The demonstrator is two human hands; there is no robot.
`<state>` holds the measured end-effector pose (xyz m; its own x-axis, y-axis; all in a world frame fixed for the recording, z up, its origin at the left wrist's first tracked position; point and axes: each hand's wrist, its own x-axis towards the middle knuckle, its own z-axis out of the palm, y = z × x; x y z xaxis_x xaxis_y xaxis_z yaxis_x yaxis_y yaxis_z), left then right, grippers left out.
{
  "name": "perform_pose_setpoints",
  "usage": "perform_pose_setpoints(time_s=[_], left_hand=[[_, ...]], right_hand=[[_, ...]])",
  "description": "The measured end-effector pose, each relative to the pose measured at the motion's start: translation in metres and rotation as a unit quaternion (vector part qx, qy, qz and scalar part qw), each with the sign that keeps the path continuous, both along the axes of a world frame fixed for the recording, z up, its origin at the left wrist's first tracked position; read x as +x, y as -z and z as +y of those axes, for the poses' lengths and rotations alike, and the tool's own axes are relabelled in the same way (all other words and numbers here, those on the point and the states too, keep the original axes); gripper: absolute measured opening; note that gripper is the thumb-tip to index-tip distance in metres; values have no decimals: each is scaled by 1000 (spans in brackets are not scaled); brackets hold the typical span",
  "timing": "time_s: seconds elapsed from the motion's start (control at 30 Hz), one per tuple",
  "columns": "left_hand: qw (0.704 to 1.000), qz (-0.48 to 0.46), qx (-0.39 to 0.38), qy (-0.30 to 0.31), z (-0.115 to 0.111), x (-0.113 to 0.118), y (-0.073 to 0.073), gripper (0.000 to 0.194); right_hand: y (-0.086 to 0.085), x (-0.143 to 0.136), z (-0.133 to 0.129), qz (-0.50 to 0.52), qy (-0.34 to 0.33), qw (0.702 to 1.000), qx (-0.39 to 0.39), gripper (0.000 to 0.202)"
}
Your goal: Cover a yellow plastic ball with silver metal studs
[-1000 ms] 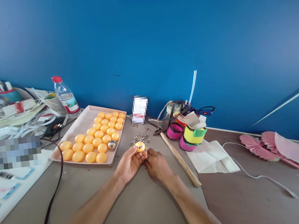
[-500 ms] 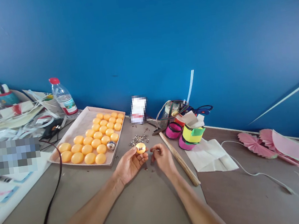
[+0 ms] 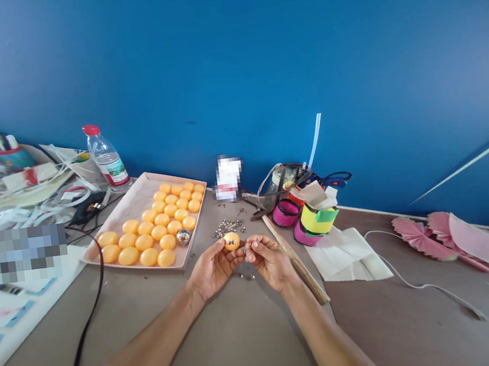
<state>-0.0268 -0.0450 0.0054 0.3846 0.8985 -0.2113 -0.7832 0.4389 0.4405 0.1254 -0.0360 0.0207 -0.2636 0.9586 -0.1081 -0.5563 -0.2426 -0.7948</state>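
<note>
My left hand [image 3: 214,268] is closed on an orange ball [image 3: 232,241], like a ping-pong ball, with two small shiny dark pieces side by side on its front. Just right of the ball, my right hand [image 3: 269,258] has thumb and fingers pinched together; whatever is between the fingertips is too small to make out. Behind the ball lies a pile of small shiny metallic pieces [image 3: 228,227]. A few more tiny bits [image 3: 248,277] lie on the table below the hands.
A shallow tray [image 3: 138,184] at left holds rows of orange balls and one silver ball [image 3: 184,236]. Right of my hands are a wooden stick [image 3: 302,268], pink and yellow rolls [image 3: 314,222] and white paper [image 3: 352,259]. A bottle [image 3: 109,161] stands behind; a dark cable [image 3: 88,327] crosses the left side.
My right hand has come closer to the ball, turning so its pinched fingertips sit beside it. The left hand still holds the ball in nearly the same spot.
</note>
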Motion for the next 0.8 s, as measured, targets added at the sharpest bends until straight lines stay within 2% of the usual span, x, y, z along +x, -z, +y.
perform_pose_setpoints(time_s=[0.1,0.33,0.47,0.8], left_hand=[[1000,12,-1,-7,-1,1,1,22],[997,66,42,-29,-3,5,-2,14],[995,82,58,-29,-4,6,-5,17],[992,99,76,-34,-6,8,-1,18]], right_hand=[[0,-1,-1,-20,-1,1000,0,15],[11,-6,-3,-130,44,990,34,12],[13,-8,-3,-142,47,988,23,15],[8,-6,-3,-143,18,990,2,16]])
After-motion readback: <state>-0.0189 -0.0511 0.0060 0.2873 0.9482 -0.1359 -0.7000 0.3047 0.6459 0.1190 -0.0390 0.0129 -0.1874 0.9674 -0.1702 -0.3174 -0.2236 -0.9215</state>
